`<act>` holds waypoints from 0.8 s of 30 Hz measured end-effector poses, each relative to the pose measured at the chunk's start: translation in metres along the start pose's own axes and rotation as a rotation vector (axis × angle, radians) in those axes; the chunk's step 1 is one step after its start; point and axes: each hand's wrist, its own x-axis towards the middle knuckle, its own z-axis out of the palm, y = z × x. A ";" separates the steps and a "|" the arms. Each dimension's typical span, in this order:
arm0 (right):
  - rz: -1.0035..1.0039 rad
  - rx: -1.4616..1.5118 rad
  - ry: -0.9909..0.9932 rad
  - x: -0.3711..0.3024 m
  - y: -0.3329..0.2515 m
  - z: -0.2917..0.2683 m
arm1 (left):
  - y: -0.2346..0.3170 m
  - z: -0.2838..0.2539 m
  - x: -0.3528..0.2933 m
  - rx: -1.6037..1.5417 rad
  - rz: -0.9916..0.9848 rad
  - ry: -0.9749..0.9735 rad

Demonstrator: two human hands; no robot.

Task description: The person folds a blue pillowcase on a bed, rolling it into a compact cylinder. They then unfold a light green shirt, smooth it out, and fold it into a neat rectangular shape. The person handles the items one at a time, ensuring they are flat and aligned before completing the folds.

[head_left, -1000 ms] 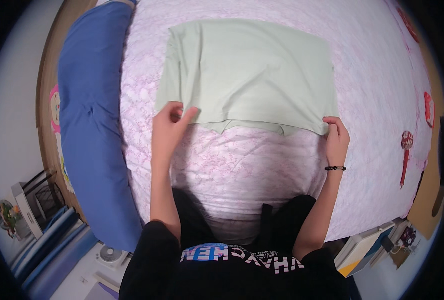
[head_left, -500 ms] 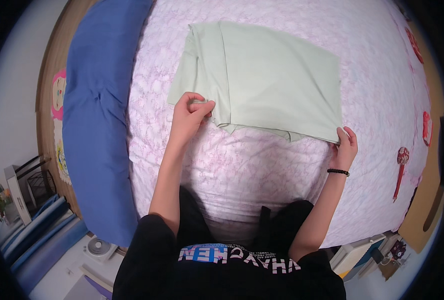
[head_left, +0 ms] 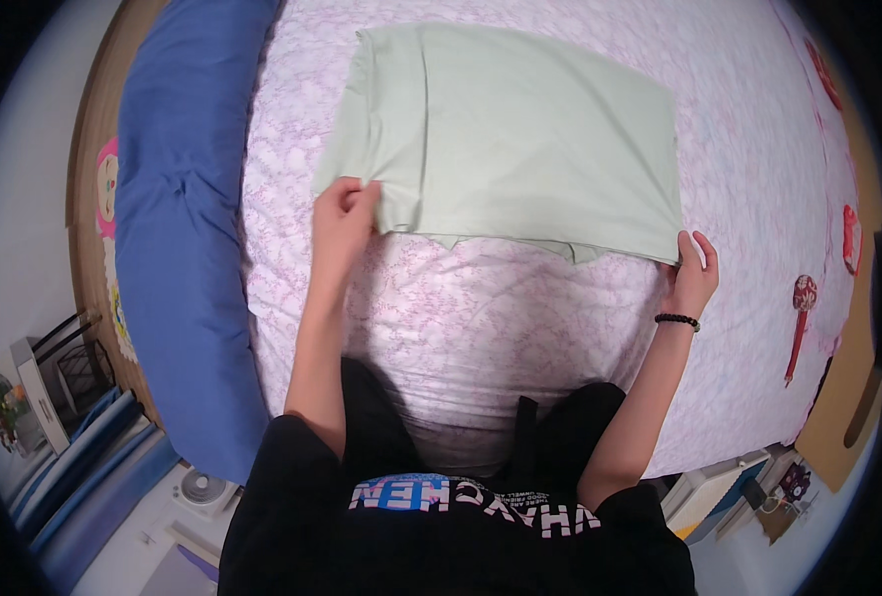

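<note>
A pale green folded cloth (head_left: 540, 139) lies spread on the bed; what kind of item it is cannot be made out. Along its left side runs a lengthwise crease with layers folded over. My left hand (head_left: 345, 221) pinches the near left part of the cloth, fingertips pressed together at its edge. At the near right corner, my right hand (head_left: 694, 278) grips the cloth between thumb and fingers, with a dark bead bracelet on the wrist. Small uneven flaps of the lower layer peek out under the near edge between my hands.
Pink-and-white patterned bedding (head_left: 481, 328) covers the bed beneath the cloth. A long blue bedding roll (head_left: 185, 248) lines the left side. To the right lie a red stick with a round patterned head (head_left: 801, 318) and a small red item (head_left: 850, 238). A floor fan (head_left: 203, 487) stands lower left.
My left hand has moved left, carrying the cloth's left part with it, so the cloth looks wider and flatter. The right hand keeps hold of its corner.
</note>
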 end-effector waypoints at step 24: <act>-0.469 -0.798 -0.059 -0.004 0.015 -0.004 | 0.006 -0.001 0.009 0.729 0.536 0.258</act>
